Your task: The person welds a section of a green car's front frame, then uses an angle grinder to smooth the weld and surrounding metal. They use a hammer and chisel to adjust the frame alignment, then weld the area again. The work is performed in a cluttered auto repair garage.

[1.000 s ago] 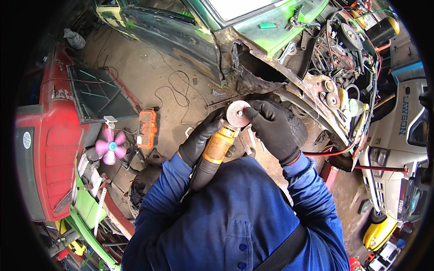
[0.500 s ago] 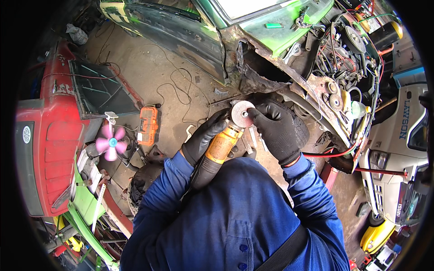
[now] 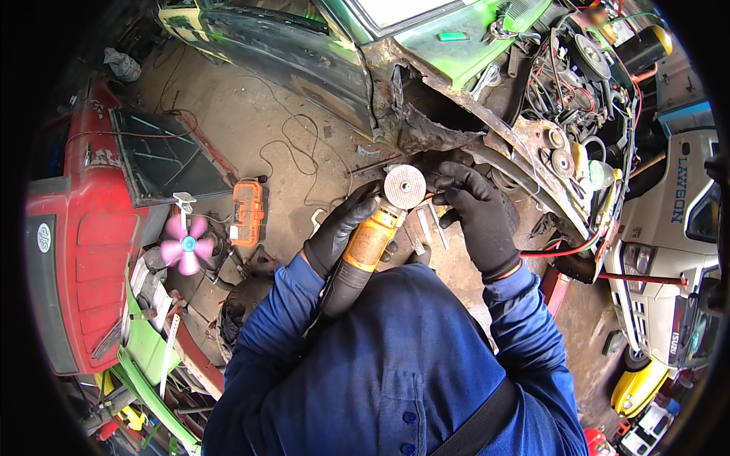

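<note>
My left hand, in a black glove, is wrapped round the body of a yellow and dark grey angle grinder. A pale pink, round disc sits on the grinder's head, facing up. My right hand, also gloved in black, is just to the right of the disc, fingers bent but apart, with nothing seen in them. Beyond my hands is a dark tyre, partly hidden by my right hand. Some grey metal pieces lie on the floor below the disc.
A green car body with a rusty opening and exposed engine is ahead. A red vehicle body, pink fan and orange case are left. A white vehicle stands right. A cord trails over the floor.
My right hand has moved off the disc to the right, its fingers now parted. The disc is now fully in view. The grinder stays in my left hand, almost still.
</note>
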The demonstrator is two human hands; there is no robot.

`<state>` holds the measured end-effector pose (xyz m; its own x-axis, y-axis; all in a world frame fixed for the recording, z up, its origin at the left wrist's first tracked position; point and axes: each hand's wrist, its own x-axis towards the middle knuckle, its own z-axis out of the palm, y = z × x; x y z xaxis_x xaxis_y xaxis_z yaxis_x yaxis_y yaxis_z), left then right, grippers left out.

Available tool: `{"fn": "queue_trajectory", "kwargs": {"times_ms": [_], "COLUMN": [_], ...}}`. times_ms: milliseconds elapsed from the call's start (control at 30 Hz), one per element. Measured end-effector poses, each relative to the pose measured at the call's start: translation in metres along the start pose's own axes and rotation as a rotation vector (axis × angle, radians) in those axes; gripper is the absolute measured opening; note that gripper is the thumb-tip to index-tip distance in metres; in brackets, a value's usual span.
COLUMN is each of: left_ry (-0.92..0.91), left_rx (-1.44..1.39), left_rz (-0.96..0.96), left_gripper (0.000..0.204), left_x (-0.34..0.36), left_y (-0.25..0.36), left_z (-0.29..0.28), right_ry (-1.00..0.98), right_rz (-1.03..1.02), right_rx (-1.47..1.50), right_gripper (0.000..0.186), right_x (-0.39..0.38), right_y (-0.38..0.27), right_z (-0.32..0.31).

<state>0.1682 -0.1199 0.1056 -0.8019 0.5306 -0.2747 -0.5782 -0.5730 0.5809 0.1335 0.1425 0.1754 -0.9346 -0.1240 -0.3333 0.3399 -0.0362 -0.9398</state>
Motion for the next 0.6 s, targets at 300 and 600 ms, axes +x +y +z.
{"fn": "queue_trajectory", "kwargs": {"times_ms": [300, 600], "left_ry": [-0.002, 0.001], "left_rx": [-0.077, -0.059], "left_rz": [-0.023, -0.021], "left_gripper": [0.059, 0.059], "left_x": [0.001, 0.002], "left_y": [0.001, 0.005], "left_z": [-0.002, 0.006], "right_ry": [-0.160, 0.035], "right_rz": [-0.108, -0.159], "right_rx": [0.285, -0.631], "right_gripper": [0.051, 0.033], "right_x": [-0.025, -0.032], "right_y": [-0.006, -0.034], "right_z": [-0.014, -0.014]}}
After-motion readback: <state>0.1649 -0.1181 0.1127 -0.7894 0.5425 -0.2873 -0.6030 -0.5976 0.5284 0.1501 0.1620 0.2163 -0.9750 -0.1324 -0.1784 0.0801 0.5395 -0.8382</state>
